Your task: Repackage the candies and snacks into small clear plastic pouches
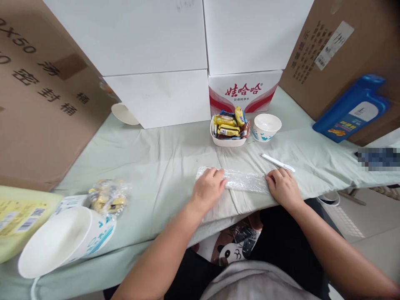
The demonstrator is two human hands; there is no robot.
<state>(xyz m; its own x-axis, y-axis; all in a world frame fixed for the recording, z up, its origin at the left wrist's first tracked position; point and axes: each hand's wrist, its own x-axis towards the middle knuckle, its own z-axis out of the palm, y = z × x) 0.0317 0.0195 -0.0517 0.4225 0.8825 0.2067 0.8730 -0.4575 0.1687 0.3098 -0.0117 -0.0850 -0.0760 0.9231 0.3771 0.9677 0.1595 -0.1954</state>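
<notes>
A flattened strip of clear, crinkled plastic wrap (pixel 245 180) lies along the front edge of the cloth-covered table. On its left end rests my left hand (pixel 208 186), fingers curled and closed on the plastic. My right hand (pixel 283 186) pinches the strip's right end, thumb and fingers together. Just beyond the right hand lies a white utility knife (pixel 277 162). Behind the strip stands a white square bowl (pixel 229 142) heaped with small wrapped snacks (pixel 229 130) in yellow, blue and brown. A white paper cup (pixel 268 127) with blue print is beside that bowl.
White boxes (pixel 156 100) are stacked at the back, between large cardboard cartons (pixel 46 104). A blue bottle (pixel 351 110) leans at right. At left are a paper tub (pixel 62 241) tipped on its side, a yellow container (pixel 25 221) and a clear bag of snacks (pixel 109 196).
</notes>
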